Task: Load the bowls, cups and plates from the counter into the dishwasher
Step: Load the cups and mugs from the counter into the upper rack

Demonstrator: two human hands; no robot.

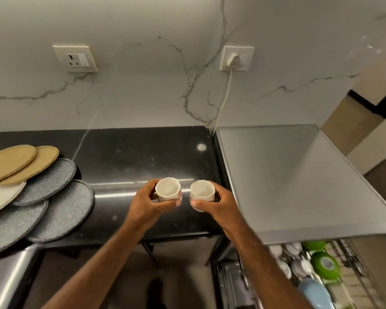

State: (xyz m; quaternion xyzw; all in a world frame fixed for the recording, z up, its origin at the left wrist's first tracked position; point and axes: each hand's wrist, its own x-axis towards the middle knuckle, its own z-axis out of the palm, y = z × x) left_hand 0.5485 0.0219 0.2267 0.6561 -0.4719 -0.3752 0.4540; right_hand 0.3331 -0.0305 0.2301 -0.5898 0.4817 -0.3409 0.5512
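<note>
Beside cups (184, 191), stacked plates (42, 197).

Left hand (146, 202) and right hand (218, 204) each grip a white cup above the black counter (125, 157).

We see a marble-veined wall (156, 85) rising behind the work surface. A wall socket (75, 59) sits on it at upper left, with no plug inserted. A second socket plate (237, 58) sits further right and carries a white plug (233, 59). From that plug a white cable (225, 94) hangs down the wall and reaches the gap beside the steel-grey appliance top (288, 175). We note a small white spot (201, 147) on the dark surface near the appliance edge. A black-edged beige panel (366, 108) appears at far right.
</note>
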